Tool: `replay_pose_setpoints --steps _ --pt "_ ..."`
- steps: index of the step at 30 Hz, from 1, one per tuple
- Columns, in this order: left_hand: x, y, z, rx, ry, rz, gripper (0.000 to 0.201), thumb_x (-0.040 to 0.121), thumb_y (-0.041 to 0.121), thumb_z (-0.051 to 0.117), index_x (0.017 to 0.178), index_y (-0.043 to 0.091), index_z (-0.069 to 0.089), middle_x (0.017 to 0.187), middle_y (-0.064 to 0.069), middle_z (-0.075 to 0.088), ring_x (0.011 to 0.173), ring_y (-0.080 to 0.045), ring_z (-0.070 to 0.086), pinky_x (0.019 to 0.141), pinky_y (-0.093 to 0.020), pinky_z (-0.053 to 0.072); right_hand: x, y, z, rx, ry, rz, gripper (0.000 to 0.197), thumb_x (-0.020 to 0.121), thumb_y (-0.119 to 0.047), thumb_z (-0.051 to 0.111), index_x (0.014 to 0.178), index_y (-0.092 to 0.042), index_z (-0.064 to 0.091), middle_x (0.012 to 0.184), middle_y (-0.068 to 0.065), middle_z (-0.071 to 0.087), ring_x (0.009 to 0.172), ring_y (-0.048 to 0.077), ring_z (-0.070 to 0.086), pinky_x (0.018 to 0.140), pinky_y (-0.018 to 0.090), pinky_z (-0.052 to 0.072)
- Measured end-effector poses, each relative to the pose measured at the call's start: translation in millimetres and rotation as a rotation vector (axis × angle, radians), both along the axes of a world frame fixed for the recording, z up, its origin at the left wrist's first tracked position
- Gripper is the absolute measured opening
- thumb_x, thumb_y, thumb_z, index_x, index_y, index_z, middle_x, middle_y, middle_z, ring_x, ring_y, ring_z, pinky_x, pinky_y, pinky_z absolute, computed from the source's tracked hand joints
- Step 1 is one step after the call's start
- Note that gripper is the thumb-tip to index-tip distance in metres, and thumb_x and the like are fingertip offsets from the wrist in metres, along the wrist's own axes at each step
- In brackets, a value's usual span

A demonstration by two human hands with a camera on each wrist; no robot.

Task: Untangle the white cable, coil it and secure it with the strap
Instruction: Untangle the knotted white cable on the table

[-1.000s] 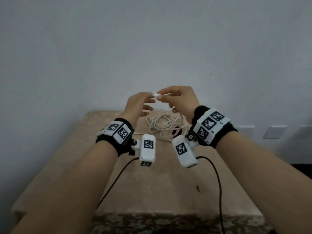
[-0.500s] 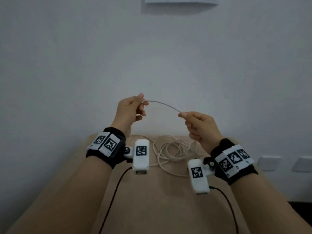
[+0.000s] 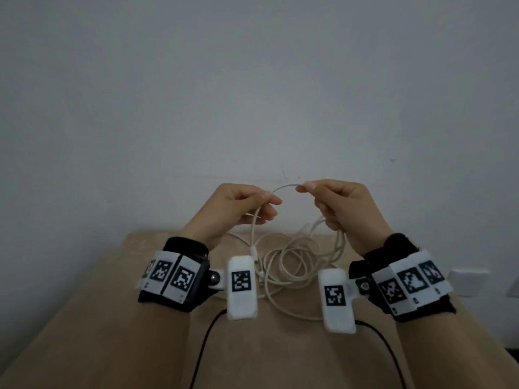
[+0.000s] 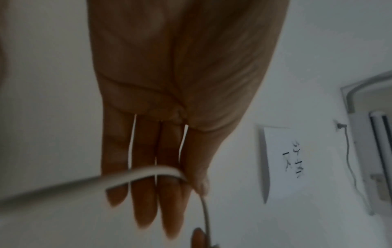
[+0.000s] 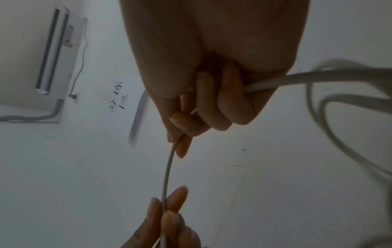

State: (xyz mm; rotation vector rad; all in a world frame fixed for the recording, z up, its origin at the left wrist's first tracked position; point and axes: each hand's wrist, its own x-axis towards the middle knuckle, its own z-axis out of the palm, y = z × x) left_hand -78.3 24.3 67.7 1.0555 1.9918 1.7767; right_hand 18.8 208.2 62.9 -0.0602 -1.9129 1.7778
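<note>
Head view: left hand (image 3: 238,204) and right hand (image 3: 341,204) both pinch white cable (image 3: 283,187), arching a short span to form a coil loop.

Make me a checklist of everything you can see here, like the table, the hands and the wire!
Surface: tan table, partly covered by the wire.
Job's things: white cable, loose tangle on the table, one stretch lifted; strap not made out.
Clutter: nothing seen.
Grippers: left hand and right hand each pinch the cable, a short arc between them.
Cables: black leads from the wrist cameras.
Surroundings: plain wall, wall sockets, handwritten paper, air conditioner.
</note>
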Motion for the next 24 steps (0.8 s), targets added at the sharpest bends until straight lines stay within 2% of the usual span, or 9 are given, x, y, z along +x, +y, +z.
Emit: replay_pose_setpoints --steps 2,4,7,10,15,17,20,24 --pt "6.9 0.2 6.8 0.049 -0.087 -0.118 0.020 0.094 0.009 0.051 0.099 0.004 0.069 0.072 -0.004 0.071 0.073 -0.015 0.068 0.076 -0.029 0.057 2.8 -2.2 6.3 -0.008 0.020 0.015 0.020 0.092 -0.022 0.059 0.088 -0.011 0.075 0.049 -0.004 0.038 0.040 0.009 0.021 0.040 0.020 0.015" --pt "12.5 2.2 13.8 0.130 -0.157 -0.182 0.021 0.097 0.004 0.044 0.098 0.001 0.065 0.069 -0.003 0.066 0.062 -0.013 0.063 0.065 -0.025 0.055 3.6 -7.2 10.7 -0.027 0.043 0.043 0.022 0.093 -0.023 0.058 0.088 -0.009 0.074 0.050 -0.002 0.038 0.040 0.009 0.020 0.040 0.020 0.016" --pt "13.3 4.5 20.6 0.318 -0.261 -0.162 0.024 0.100 0.003 0.036 0.090 0.000 0.057 0.060 0.001 0.052 0.045 -0.005 0.039 0.046 -0.016 0.037 4.6 -12.9 14.1 -0.016 0.041 0.071 0.024 0.092 -0.027 0.058 0.085 -0.010 0.074 0.049 -0.002 0.038 0.041 0.010 0.020 0.041 0.021 0.015" --pt "1.7 -6.2 22.0 0.477 -0.353 -0.064 0.025 0.101 0.004 0.032 0.085 0.004 0.051 0.057 0.003 0.047 0.040 -0.001 0.029 0.040 -0.012 0.028 8.1 -6.4 14.6 0.038 0.024 0.023 0.024 0.090 -0.029 0.060 0.079 -0.011 0.073 0.047 -0.006 0.037 0.042 0.009 0.022 0.040 0.020 0.017" --pt "-21.0 -36.9 24.4 0.649 -0.487 0.102 0.028 0.099 -0.001 0.027 0.083 0.008 0.049 0.053 0.006 0.046 0.035 -0.001 0.028 0.037 -0.011 0.026 17.2 15.9 12.7 -0.010 0.039 -0.057 0.028 0.076 -0.036 0.067 0.079 -0.009 0.073 0.047 -0.008 0.030 0.041 0.008 0.020 0.038 0.017 0.020" --pt "-23.0 -41.1 25.9 0.685 -0.507 0.143 0.029 0.099 -0.001 0.027 0.083 0.008 0.050 0.052 0.007 0.047 0.034 -0.001 0.028 0.036 -0.012 0.025 19.1 19.6 13.0 -0.019 0.048 -0.094 0.029 0.075 -0.036 0.068 0.079 -0.008 0.073 0.047 -0.007 0.031 0.040 0.008 0.021 0.037 0.017 0.021" --pt "-18.3 -39.0 28.7 0.708 -0.498 0.176 0.029 0.099 0.002 0.029 0.082 0.009 0.051 0.055 0.005 0.047 0.034 -0.001 0.028 0.037 -0.013 0.024 19.1 18.7 14.3 -0.065 0.084 -0.128 0.023 0.081 -0.030 0.067 0.080 -0.007 0.072 0.050 -0.005 0.033 0.040 0.008 0.022 0.037 0.017 0.022" --pt "-4.5 -24.4 28.8 0.622 -0.524 0.173 0.026 0.100 0.020 0.040 0.080 0.010 0.054 0.058 0.001 0.049 0.038 -0.007 0.035 0.040 -0.017 0.032 12.1 6.2 14.2 -0.148 0.079 -0.061 0.023 0.093 -0.024 0.057 0.084 -0.005 0.067 0.049 -0.005 0.039 0.038 0.008 0.022 0.037 0.017 0.019"
